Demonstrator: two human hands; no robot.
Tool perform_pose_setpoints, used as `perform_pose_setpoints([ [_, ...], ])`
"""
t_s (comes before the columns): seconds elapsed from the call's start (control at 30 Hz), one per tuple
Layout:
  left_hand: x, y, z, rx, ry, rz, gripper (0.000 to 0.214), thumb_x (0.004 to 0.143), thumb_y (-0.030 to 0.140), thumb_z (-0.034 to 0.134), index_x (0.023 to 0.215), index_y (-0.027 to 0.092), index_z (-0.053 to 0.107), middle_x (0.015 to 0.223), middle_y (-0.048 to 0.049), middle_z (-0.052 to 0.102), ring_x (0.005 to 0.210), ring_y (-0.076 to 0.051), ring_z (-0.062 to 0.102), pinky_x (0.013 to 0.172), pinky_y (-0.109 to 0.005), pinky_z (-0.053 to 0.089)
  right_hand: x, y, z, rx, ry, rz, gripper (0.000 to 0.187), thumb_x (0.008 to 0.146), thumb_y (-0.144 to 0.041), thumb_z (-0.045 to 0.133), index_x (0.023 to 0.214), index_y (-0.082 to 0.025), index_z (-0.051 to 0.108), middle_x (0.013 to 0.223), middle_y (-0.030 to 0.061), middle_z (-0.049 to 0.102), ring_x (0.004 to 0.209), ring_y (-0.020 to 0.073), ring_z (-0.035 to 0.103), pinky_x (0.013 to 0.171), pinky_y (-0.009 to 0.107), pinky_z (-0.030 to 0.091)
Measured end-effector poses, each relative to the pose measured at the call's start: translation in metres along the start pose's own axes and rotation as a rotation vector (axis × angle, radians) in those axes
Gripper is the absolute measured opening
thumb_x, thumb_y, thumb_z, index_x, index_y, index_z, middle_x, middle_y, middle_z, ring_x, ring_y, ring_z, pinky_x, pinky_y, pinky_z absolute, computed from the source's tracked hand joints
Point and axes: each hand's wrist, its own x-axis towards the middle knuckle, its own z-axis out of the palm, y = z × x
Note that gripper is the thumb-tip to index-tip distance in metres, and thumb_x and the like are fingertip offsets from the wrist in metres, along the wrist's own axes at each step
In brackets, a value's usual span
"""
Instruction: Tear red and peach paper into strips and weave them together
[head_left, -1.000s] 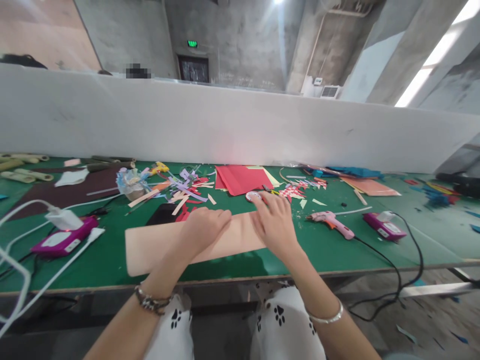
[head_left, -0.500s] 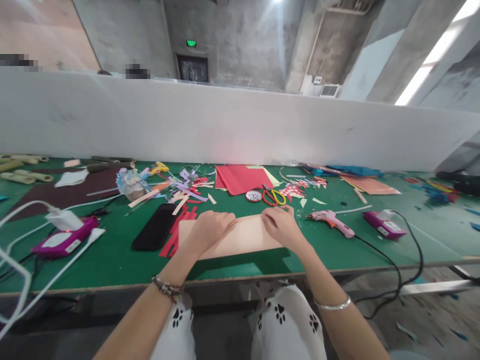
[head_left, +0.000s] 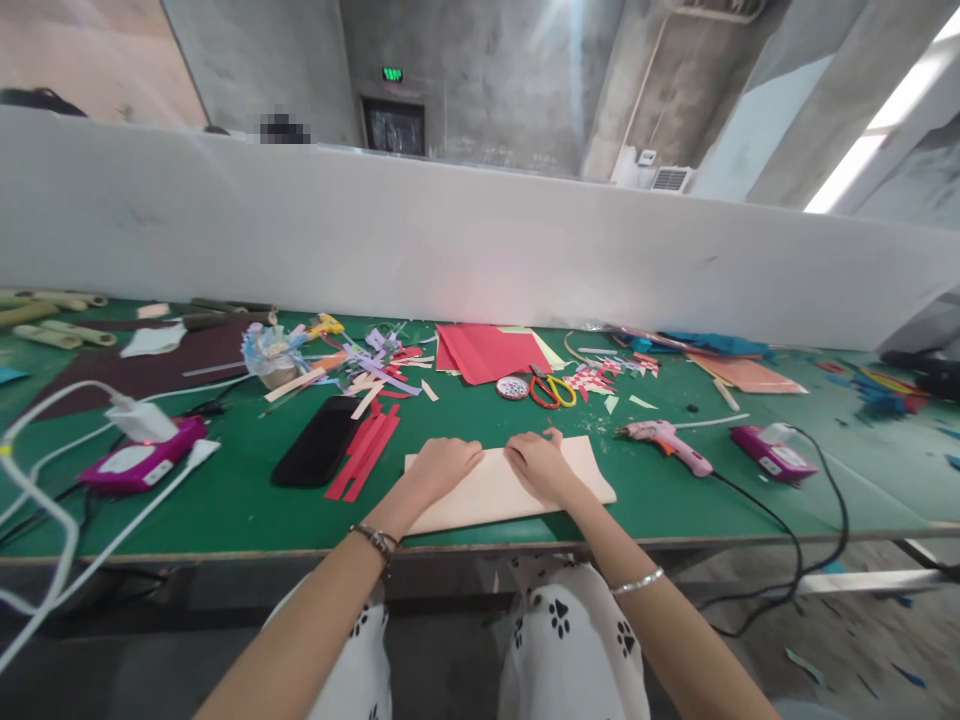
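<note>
A pale peach sheet of paper (head_left: 487,498), folded over, lies near the table's front edge, its right end slightly raised. On its left part, my left hand (head_left: 447,466) grips the far edge with curled fingers. My right hand (head_left: 538,466) holds the same edge a short way to the right, fingers bent over it and the thumb side partly hidden. Red paper strips (head_left: 367,455) and a black phone (head_left: 316,442) lie left of the paper. Beyond it are scissors (head_left: 553,390) with red and yellow handles and a round tin (head_left: 512,388).
To the right lies a pink glue gun (head_left: 669,445), its cord running to a purple power block (head_left: 774,452). Another purple block (head_left: 144,458) with white cables sits at left. Red paper sheets (head_left: 491,352) and coloured scraps (head_left: 379,362) lie before a white partition (head_left: 465,240).
Both hands have brought the paper rightward and down flatter on the table, uncovering more of the red strips. My right hand has shifted left along the paper, closer to my left.
</note>
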Motion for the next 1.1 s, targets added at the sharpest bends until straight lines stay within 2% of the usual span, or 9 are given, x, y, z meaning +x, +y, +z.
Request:
perform_pose_setpoints([
  [0.2, -0.002, -0.01, 0.012, 0.02, -0.027, -0.021, 0.032, 0.092, 0.031, 0.028, 0.086, 0.019, 0.057, 0.076, -0.006, 0.067, 0.069, -0.021, 0.064, 0.057, -0.027, 0.042, -0.001, 0.002, 0.016, -0.048, 0.036, 0.034, 0.021, 0.088, -0.018, 0.034, 0.08, -0.016, 0.053, 0.079, 0.0047, 0.063, 0.079, 0.0166, 0.053, 0.082, 0.035, 0.016],
  [0.37, -0.008, -0.019, 0.006, 0.016, -0.035, -0.006, 0.028, 0.092, 0.029, 0.03, 0.087, 0.019, 0.056, 0.078, -0.0045, 0.065, 0.071, -0.019, 0.063, 0.059, -0.026, 0.043, 0.004, -0.002, 0.02, -0.071, 0.055, 0.047, 0.019, 0.089, -0.021, 0.035, 0.083, -0.017, 0.053, 0.08, 0.0047, 0.063, 0.081, 0.0171, 0.053, 0.083, 0.034, 0.016],
  [0.47, -0.012, -0.019, -0.003, 0.012, -0.02, -0.014, 0.022, 0.089, 0.023, 0.035, 0.098, 0.016, 0.054, 0.09, -0.0089, 0.063, 0.08, -0.021, 0.062, 0.063, -0.029, 0.045, 0.005, -0.004, 0.02, -0.085, 0.056, 0.051, 0.019, 0.088, -0.021, 0.035, 0.082, -0.017, 0.053, 0.08, 0.0053, 0.063, 0.081, 0.0171, 0.053, 0.083, 0.034, 0.016],
  [0.6, -0.013, 0.002, -0.006, 0.005, 0.008, -0.002, 0.03, 0.084, 0.015, 0.041, 0.113, 0.012, 0.051, 0.118, -0.0177, 0.053, 0.109, -0.03, 0.05, 0.086, -0.043, 0.04, 0.008, -0.004, 0.02, -0.091, 0.055, 0.064, 0.02, 0.088, -0.02, 0.035, 0.082, -0.016, 0.053, 0.081, 0.0061, 0.064, 0.081, 0.0178, 0.052, 0.083, 0.035, 0.016],
  [0.67, -0.011, 0.017, 0.0, -0.034, -0.009, 0.066, 0.035, 0.084, 0.021, 0.045, 0.119, 0.017, 0.048, 0.132, -0.0128, 0.045, 0.12, -0.026, 0.041, 0.098, -0.041, 0.031, 0.011, -0.004, 0.02, -0.088, 0.046, 0.065, 0.018, 0.086, -0.019, 0.036, 0.082, -0.016, 0.053, 0.082, 0.0062, 0.064, 0.082, 0.0183, 0.052, 0.083, 0.035, 0.016],
  [0.73, -0.01, 0.028, 0.01, -0.074, -0.029, 0.097, 0.043, 0.086, 0.028, 0.043, 0.127, 0.015, 0.041, 0.139, -0.0119, 0.037, 0.127, -0.022, 0.033, 0.103, -0.035, 0.028, 0.013, -0.002, 0.02, -0.086, 0.035, 0.062, 0.016, 0.086, -0.018, 0.038, 0.083, -0.017, 0.054, 0.083, 0.0061, 0.065, 0.083, 0.0185, 0.052, 0.082, 0.035, 0.016],
  [0.8, -0.012, 0.032, 0.02, -0.106, -0.04, 0.092, 0.047, 0.089, 0.032, 0.038, 0.132, 0.014, 0.035, 0.142, -0.0122, 0.031, 0.13, -0.021, 0.028, 0.105, -0.036, 0.025, 0.015, -0.001, 0.02, -0.086, 0.03, 0.062, 0.017, 0.086, -0.019, 0.037, 0.084, -0.017, 0.054, 0.083, 0.0059, 0.065, 0.084, 0.0185, 0.052, 0.083, 0.035, 0.016],
  [0.93, -0.024, 0.019, 0.03, -0.142, -0.06, 0.075, 0.048, 0.091, 0.039, 0.031, 0.135, 0.021, 0.032, 0.144, -0.0073, 0.03, 0.132, -0.022, 0.025, 0.106, -0.043, 0.02, 0.016, 0.001, 0.021, -0.088, 0.036, 0.076, 0.019, 0.088, -0.022, 0.036, 0.082, -0.017, 0.054, 0.082, 0.0058, 0.065, 0.084, 0.0186, 0.052, 0.083, 0.036, 0.015],
  [1.1, -0.05, -0.01, 0.026, -0.154, -0.082, 0.009, 0.046, 0.092, 0.037, 0.028, 0.136, 0.025, 0.031, 0.145, -0.0031, 0.025, 0.133, -0.021, 0.022, 0.106, -0.041, 0.02, 0.014, 0.0, 0.02, -0.091, 0.039, 0.074, 0.02, 0.087, -0.02, 0.037, 0.08, -0.017, 0.055, 0.08, 0.0058, 0.065, 0.081, 0.0179, 0.053, 0.082, 0.035, 0.016],
])
